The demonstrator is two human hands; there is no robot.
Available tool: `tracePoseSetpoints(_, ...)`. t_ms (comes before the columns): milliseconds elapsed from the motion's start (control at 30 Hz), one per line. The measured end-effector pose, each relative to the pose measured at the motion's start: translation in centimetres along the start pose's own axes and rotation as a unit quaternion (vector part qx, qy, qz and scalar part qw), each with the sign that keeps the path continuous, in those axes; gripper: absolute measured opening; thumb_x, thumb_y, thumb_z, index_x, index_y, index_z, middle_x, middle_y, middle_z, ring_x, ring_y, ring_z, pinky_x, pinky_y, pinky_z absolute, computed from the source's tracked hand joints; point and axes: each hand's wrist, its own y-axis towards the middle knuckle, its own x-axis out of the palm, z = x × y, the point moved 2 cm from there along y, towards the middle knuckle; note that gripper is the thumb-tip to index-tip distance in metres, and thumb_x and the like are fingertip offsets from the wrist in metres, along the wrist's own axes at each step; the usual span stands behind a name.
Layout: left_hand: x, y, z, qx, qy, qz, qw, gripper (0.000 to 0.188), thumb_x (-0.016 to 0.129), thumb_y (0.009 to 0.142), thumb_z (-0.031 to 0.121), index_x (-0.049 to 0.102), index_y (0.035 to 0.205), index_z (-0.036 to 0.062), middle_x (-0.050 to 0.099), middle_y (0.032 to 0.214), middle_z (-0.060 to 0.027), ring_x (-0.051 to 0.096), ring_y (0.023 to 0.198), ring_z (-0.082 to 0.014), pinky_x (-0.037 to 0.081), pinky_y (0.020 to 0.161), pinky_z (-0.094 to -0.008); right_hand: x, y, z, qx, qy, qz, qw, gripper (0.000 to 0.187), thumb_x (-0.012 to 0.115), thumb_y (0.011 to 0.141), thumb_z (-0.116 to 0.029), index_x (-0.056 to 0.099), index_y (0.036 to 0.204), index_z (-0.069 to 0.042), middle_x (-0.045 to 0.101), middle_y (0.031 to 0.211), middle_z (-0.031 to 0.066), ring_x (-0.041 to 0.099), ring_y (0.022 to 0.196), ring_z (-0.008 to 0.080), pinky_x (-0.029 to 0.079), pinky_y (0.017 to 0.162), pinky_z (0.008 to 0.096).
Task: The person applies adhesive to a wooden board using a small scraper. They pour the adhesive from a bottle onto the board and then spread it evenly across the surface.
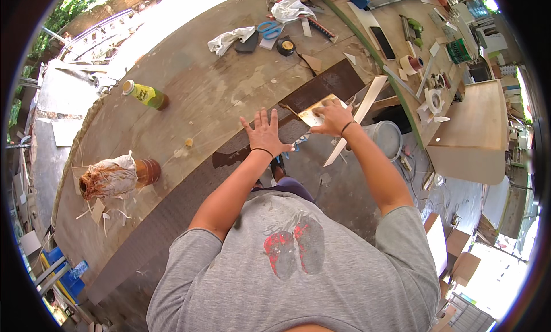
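Centre frame, the left hand (264,138), spread, lay over a dark strip (336,82); beside it, the right hand (331,117) gripped a pale panel (310,116), which might have slipped if poorly held.

There's your left hand (264,136), fingers (264,117) spread over the dark strip (231,153); your right hand (332,118) grips a pale rectangular piece (313,111) at a dark brown board (338,78)! Blue scissors (270,30) and tape measure (286,45) lie farther up the desk (201,114).
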Motion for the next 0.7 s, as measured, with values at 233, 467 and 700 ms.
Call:
tracePoseSetpoints(233,-0.2,0.0,0.1,-0.003,-0.008,-0.003,1.0,0.13,0.077,0.054,0.072,0.019,0.156,0.0166,0.022,0.16,-0.0144,0.017,0.149,-0.031,0.001,0.111,-0.0728,2.1,-6.2,2.2,0.036,0.0,-0.038,0.999,0.064,0.068,0.069,-0.065,0.069,0.122,-0.028,0.057,0.132,0.0083,0.044,0.132,0.0299,0.034,0.1,0.0701)
tracePoseSetpoints(467,-1.1,-1.7,-0.5,0.023,-0.051,0.083,0.995,0.143,0.072,0.046,0.084,0.011,0.157,0.0199,0.009,0.162,-0.0184,0.009,0.15,-0.0366,-0.001,0.111,-0.0724,-0.6,-7.2,-1.8,-0.022,0.137,0.161,0.977,0.063,0.073,0.07,-0.059,0.068,0.122,-0.025,0.055,0.137,0.0063,0.043,0.133,0.0278,0.035,0.103,0.0564)
tracePoseSetpoints(700,0.5,-9.3,-10.2,0.024,-0.1,0.216,0.971,0.144,0.069,0.046,0.087,0.01,0.157,0.018,0.011,0.161,-0.0198,0.007,0.151,-0.0367,-0.002,0.112,-0.0708,0.3,-5.6,-5.2,-0.042,0.149,0.157,0.975,0.064,0.075,0.07,-0.054,0.067,0.125,-0.022,0.053,0.141,0.0115,0.044,0.133,0.0307,0.037,0.105,0.047)
